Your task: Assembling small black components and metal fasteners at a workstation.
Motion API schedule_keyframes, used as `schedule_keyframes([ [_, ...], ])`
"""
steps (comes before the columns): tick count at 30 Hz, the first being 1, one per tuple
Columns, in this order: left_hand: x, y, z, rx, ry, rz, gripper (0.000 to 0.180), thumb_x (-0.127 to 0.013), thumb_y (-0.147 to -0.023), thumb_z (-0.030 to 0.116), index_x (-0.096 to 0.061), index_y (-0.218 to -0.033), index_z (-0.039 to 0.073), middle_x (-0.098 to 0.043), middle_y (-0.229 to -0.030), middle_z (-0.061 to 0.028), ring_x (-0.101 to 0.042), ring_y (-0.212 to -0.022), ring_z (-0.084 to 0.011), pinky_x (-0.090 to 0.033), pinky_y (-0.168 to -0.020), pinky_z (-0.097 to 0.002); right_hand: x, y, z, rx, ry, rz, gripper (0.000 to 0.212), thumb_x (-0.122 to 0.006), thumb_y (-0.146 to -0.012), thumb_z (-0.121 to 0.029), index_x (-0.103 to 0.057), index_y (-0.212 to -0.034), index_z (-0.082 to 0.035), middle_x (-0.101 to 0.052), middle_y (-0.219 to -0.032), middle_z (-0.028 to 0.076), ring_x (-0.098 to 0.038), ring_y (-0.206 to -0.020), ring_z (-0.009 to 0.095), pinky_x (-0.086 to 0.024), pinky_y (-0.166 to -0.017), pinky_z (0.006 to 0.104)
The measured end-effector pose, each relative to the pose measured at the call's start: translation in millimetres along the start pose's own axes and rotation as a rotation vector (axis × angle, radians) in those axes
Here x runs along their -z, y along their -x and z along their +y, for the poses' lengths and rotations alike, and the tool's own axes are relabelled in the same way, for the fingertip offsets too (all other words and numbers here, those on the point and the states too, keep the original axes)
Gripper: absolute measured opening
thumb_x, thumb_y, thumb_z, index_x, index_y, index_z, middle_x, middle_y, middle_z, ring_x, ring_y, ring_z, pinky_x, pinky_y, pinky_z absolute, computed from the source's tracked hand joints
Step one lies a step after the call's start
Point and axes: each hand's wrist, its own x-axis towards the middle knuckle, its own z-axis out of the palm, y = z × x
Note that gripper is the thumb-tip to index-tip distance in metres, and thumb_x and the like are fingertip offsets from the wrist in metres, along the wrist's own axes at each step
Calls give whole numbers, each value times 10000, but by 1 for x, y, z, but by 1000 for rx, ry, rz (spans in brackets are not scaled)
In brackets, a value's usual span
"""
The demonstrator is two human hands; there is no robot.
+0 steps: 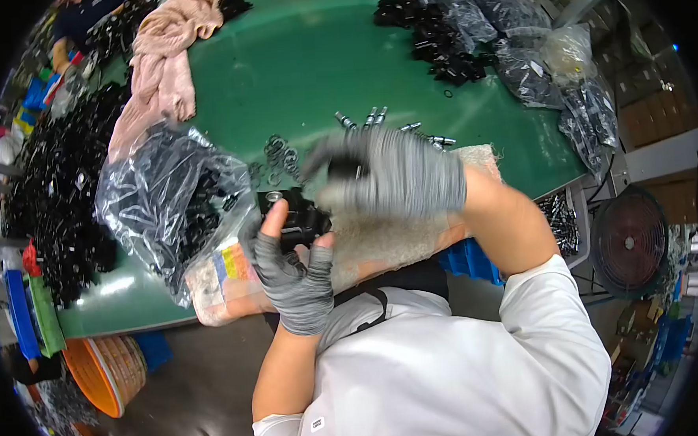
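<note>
In a grey fingerless-style glove, my left hand point(293, 276) grips a small black molded part point(306, 226) with a round metal-rimmed hole on top, thumb and fingers around its sides. My right hand point(398, 172), gloved the same way, hovers to the right of the part and is smeared by motion. A dark patch shows among its fingers, but I cannot make out whether anything is held. Small rings point(283, 157) lie in a loose pile just beyond the part. Several silver metal pins point(371, 119) rest on the table past my right hand.
A worn cloth pad point(390, 247) covers the near edge of the green table point(294, 71). On the left are a clear plastic bag point(170, 200) of black parts, a pink cloth point(167, 54) and a black parts heap point(63, 185). More bags point(526, 66) lie far right.
</note>
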Motion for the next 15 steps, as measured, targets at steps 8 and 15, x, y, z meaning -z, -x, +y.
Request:
schedule_keyframes([
  [8,32,18,7,445,291,-89,723,-846,-778,250,-470,-1352,18,-523,-1253,-86,-551,-1114,-198,-454,-978,-321,16,-89,64,-355,883,89,437,-616,-837,-212,-642,-1247,-63,-711,-1095,181,-683,-1041,332,-535,-921,408],
  [15,50,30,3,446,213,-96,571,-790,-798,139,-518,-1288,31,-573,-1046,-64,-565,-920,-161,-497,-869,-307,10,-86,53,-299,789,152,316,-547,-825,-104,-696,-1100,-60,-695,-1118,187,-674,-1019,369,-529,-909,428],
])
